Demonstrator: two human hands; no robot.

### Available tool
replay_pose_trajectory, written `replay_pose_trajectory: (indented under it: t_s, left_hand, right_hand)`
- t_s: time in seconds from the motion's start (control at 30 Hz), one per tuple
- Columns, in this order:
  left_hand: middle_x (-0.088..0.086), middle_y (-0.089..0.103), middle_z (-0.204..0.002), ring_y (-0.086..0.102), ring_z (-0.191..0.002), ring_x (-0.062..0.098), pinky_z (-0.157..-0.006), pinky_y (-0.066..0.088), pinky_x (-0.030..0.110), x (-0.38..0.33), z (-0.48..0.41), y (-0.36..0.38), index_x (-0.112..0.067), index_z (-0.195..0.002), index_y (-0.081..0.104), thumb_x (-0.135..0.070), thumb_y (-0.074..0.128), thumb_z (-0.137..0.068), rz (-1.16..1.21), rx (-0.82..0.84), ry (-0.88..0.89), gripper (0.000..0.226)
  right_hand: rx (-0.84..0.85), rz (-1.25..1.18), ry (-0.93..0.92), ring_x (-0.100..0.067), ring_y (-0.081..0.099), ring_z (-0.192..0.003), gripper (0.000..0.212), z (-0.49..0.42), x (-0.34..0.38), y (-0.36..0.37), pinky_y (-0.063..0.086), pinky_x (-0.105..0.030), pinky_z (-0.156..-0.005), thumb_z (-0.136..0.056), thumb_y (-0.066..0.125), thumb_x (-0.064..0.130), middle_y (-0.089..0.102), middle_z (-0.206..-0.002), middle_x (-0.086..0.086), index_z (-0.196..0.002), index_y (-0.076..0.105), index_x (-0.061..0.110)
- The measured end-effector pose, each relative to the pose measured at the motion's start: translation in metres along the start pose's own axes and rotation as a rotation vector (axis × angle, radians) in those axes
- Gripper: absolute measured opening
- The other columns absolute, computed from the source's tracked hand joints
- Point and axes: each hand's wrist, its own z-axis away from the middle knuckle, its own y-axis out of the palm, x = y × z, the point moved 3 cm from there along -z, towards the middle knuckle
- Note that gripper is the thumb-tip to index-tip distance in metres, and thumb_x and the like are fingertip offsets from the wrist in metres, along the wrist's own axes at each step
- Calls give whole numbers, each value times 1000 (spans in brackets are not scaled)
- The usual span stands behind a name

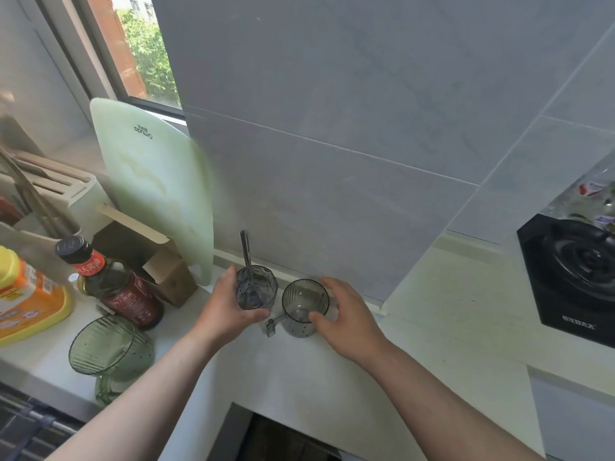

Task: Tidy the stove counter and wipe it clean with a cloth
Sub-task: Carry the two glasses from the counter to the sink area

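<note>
Lighting: bright daylight from window [146, 51], upper left. Shadows on worktop [299, 371] soft and faint. Left edge hazy, blurred. Tile lines [332, 146] bent by wide-angle lens. Centre sharp.

Smoky grey ribbed cups [304, 307], pale green cutting board [159, 191], black stove [579, 277].

A pale green cutting board [156, 191] leans upright against the grey tiled wall [332, 94], just beside a window [139, 51] that shows green foliage outside. An open brown cardboard box [146, 257] stands in front of the board. Further left, a white knife block [66, 191] holds what seem to be knives, blurred there. A dark sauce bottle [116, 284] with a red label stands beside a yellow-and-orange container [30, 301], and a green perforated cup [109, 351] sits tilted near them.
</note>
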Motion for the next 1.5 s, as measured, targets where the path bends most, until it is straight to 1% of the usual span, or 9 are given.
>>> replay_pose_trajectory:
  t_s: [0.1, 0.17, 0.3, 0.4, 0.8, 1.03, 1.2, 1.33, 1.5]
  left_hand:
    - [-8, 45, -135, 40, -132, 15, -105, 32, 25, -17, 22, -12, -18, -137, 44, -35, 84, -68, -121, -90, -2, 82]
    - [-4, 46, -144, 40, -134, 17, -107, 32, 30, -29, 41, -20, -19, -138, 48, -30, 80, -76, -162, -197, 15, 71]
    - [-11, 55, -133, 53, -118, 15, -99, 44, 34, -51, 77, -27, -24, -132, 56, -34, 77, -79, -134, -215, -6, 58]
    - [-19, 55, -123, 54, -108, 11, -94, 46, 33, -69, 102, -20, -29, -126, 60, -36, 75, -81, -129, -186, -28, 49]
    - [-29, 61, -112, 60, -103, 7, -86, 46, 28, -139, 182, 23, -42, -107, 64, -34, 68, -86, -50, -354, -19, 23]
    - [-36, 62, -104, 59, -103, 2, -88, 47, 30, -158, 215, 24, -50, -97, 63, -36, 68, -86, 9, -353, 20, 19]
    - [-46, 57, -100, 57, -99, -4, -82, 44, 23, -164, 239, 26, -50, -94, 60, -28, 69, -86, -53, -354, 110, 25]
    - [-35, 56, -107, 59, -102, 8, -86, 41, 24, -162, 265, 29, -35, -115, 65, -26, 68, -87, -170, -292, 165, 30]
    - [-24, 56, -119, 54, -101, 3, -88, 38, 22, -159, 303, 33, -33, -126, 61, -29, 65, -89, -159, -234, 220, 38]
  right_hand:
    - [0, -70, -12, -1, 48, -120, 44, 10, 7, -19, 39, -23, -105, -89, 64, 22, 53, -126, 18, -132, 55, 25]
    - [0, -100, -15, -1, 51, -118, 36, 17, 6, -32, 42, -22, -102, -94, 59, 24, 55, -126, 17, -131, 58, 25]
    - [21, -119, -32, 4, 55, -104, 32, 33, 1, -62, 36, -1, -84, -98, 55, 25, 52, -117, 28, -130, 58, 25]
    - [36, -130, -55, 12, 51, -97, 31, 42, -9, -80, 36, 2, -78, -98, 56, 25, 46, -107, 36, -129, 58, 27]
    - [122, -206, -108, -11, 58, -105, 32, 73, -36, -136, 40, -16, -81, -95, 59, 24, 46, -106, 35, -126, 58, 32]
    - [96, -234, -90, -10, 58, -107, 31, 116, -35, -153, 38, -5, -77, -95, 59, 24, 48, -108, 34, -125, 57, 35]
    - [51, -229, -43, -8, 58, -109, 34, 159, -32, -160, 39, -8, -78, -96, 58, 27, 51, -118, 27, -128, 56, 36]
    - [-1, -279, 33, 3, 60, -100, 34, 201, -25, -161, 40, -18, -82, -95, 58, 26, 53, -115, 29, -128, 57, 33]
    - [-61, -300, 74, 4, 60, -101, 32, 261, -19, -152, 41, -20, -87, -95, 58, 26, 55, -120, 22, -126, 58, 34]
